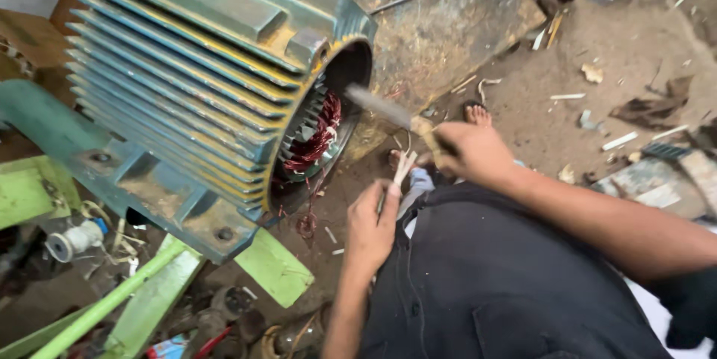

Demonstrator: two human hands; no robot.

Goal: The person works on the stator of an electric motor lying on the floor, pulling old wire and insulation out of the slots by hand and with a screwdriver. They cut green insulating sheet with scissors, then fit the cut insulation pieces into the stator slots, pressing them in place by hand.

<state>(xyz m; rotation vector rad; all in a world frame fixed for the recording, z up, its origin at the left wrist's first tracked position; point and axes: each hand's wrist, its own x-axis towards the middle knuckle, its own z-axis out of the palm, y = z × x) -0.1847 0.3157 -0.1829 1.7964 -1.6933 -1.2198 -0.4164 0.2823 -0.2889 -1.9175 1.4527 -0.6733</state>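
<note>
From the head camera, the right hand (472,151) is clenched on a flat tool (381,107) reaching into the finned motor housing (202,82), where copper windings (317,135) remain in the slots, while the left hand (371,224) pinches pale strips (403,168) just outside it.

From where I stand, the person sits low with both bare forearms reaching out over a dark-clothed lap (508,284). The right hand (470,151) is out ahead of the lap, its arm coming in at a slant from the far right, wrist straight, fingers curled into a tight grip with the knuckles turned up. The left hand (371,226) sits nearer the lap and just beside its left edge, forearm rising almost straight, fingers closed in a loose grip with the thumb pressed on top. Two bare feet (476,113) show just beyond the right hand.
</note>
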